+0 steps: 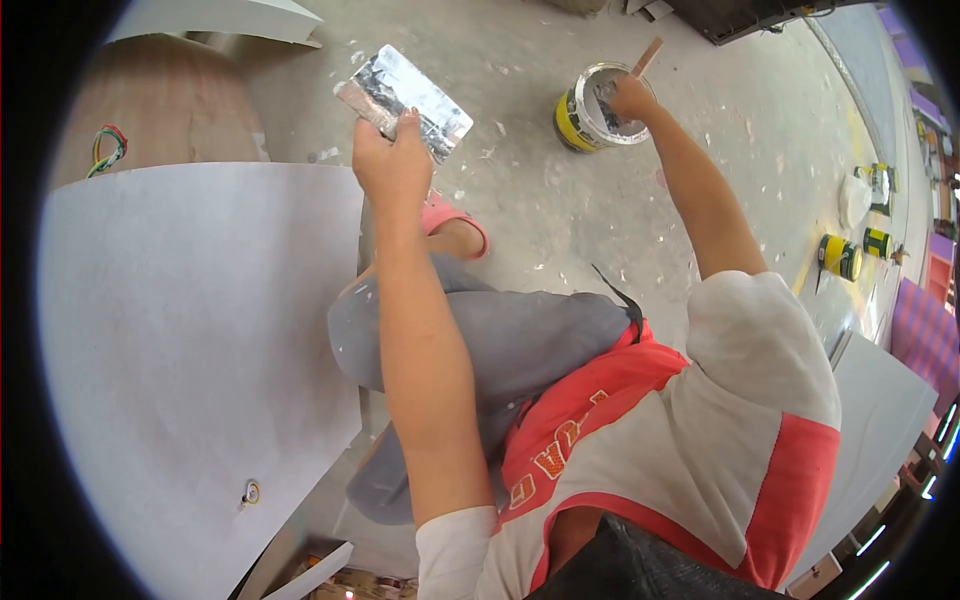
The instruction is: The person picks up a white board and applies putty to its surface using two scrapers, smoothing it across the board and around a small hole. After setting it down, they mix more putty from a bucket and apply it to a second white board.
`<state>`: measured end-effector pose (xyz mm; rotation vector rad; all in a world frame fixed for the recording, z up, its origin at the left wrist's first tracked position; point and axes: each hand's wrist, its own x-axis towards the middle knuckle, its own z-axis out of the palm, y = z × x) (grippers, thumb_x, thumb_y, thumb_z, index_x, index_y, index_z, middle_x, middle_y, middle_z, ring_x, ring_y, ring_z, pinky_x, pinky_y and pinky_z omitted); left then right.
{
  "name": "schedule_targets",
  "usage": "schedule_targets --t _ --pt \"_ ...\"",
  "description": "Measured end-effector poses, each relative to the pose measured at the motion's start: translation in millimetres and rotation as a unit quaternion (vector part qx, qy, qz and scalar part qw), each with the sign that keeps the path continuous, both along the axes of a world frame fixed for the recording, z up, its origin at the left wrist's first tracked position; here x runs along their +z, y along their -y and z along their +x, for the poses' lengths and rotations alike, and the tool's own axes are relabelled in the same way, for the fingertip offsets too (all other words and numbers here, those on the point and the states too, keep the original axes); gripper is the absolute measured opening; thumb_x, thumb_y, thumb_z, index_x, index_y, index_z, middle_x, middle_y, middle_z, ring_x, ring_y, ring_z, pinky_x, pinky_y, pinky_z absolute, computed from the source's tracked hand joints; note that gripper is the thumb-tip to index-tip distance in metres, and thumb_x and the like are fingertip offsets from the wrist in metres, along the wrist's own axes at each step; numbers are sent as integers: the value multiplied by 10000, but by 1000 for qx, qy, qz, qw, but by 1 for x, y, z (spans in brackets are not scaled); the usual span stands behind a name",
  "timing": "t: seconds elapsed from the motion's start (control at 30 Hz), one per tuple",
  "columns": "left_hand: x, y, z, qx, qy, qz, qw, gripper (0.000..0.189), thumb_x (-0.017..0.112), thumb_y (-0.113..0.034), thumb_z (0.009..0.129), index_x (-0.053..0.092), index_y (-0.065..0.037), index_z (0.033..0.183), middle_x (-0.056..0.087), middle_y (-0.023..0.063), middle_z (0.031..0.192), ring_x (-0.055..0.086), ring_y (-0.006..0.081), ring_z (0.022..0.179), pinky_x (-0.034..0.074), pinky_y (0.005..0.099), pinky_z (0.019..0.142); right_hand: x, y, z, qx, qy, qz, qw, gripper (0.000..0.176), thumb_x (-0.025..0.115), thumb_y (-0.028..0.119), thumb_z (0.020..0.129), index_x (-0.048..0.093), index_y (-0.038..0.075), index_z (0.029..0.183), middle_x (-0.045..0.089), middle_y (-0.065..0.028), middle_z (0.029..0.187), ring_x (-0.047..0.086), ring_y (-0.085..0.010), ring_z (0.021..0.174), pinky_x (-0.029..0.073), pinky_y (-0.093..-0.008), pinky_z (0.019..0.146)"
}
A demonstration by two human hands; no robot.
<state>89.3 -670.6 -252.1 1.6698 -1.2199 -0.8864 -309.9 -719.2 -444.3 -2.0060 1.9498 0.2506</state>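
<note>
My left hand [392,160] grips a flat metal trowel [410,95], its thumb lying on the plate. Dark grey and whitish smears cover the trowel's face. My right hand [632,100] reaches into the mouth of a yellow-and-black bucket [572,122] with a pale, smeared rim. A wooden handle [648,57] sticks up out of that closed hand; the tool's lower end is hidden in the bucket. Greyish paste [604,97] shows inside the bucket.
A large white panel [200,330] stands close on the left, with coloured wires [107,150] behind it. A pink clog [455,222] is on my foot. Yellow-and-black cans [840,257] and a white bag [855,200] stand at the right. Pale flecks dot the floor [520,215].
</note>
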Motion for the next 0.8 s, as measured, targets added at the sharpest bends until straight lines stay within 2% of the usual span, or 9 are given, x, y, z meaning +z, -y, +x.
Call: schedule_targets --t 0.07,0.17,0.27,0.37,0.47,0.57,0.67,0.77,0.8 --pt "3 -1 -1 -9 -18 -13 1000 216 630 -156 828 585 9 960 661 155 904 638 277 829 464 371 763 7 -12 24 -139 49 -21 989 480 562 116 701 572 -13 1163 625 -290 994 629 -392 938 516 -428 795" --pt "-1 -1 -1 -30 -11 -43 999 217 623 -151 829 579 11 967 662 167 911 640 299 844 464 381 770 -24 -9 28 -137 118 -31 983 522 566 95 702 540 -10 1212 622 -292 1001 626 -401 932 513 -427 782" --pt "8 -3 -1 -48 -20 -18 998 224 618 -155 831 572 18 966 660 177 913 639 313 850 463 388 773 30 -24 39 -169 195 -23 966 548 558 73 700 516 -10 1239 624 -282 1003 626 -404 912 503 -440 773" --pt "10 -3 -2 -39 -31 -26 998 212 651 -132 818 604 14 964 669 118 892 629 193 812 463 320 762 62 -46 41 -164 169 -158 959 521 543 40 699 525 8 1219 620 -278 1006 619 -402 921 486 -444 798" --pt "17 -6 -1 -55 -49 -26 997 242 623 -164 826 562 31 955 654 192 902 635 330 852 462 395 776 89 -62 52 -176 122 -140 967 495 530 17 702 527 49 1196 615 -270 1016 599 -409 952 470 -436 830" --pt "19 -5 0 -67 -19 -25 997 244 628 -165 821 564 27 957 651 199 907 631 343 859 462 399 781 105 -63 81 -225 146 -132 954 469 504 -2 713 527 83 1174 611 -263 1034 575 -423 993 462 -432 838" --pt "23 -3 2 -71 9 -19 997 242 631 -163 817 566 27 953 647 210 913 627 355 863 459 401 785 70 -58 86 -159 142 -210 954 441 521 13 736 523 92 1170 621 -239 1026 583 -411 989 463 -426 831" --pt "26 -1 0 -63 8 10 998 222 625 -149 819 569 29 940 651 200 907 635 326 867 462 387 782 64 -55 81 -194 231 -271 914 387 559 24 770 521 77 1151 643 -190 982 626 -328 934 470 -394 828" --pt "22 -1 0 -57 -41 33 997 226 624 -142 819 563 27 955 650 188 919 637 315 870 470 392 762 71 -56 81 -208 269 -254 905 369 571 20 776 521 69 1138 644 -164 969 624 -283 918 471 -375 822"
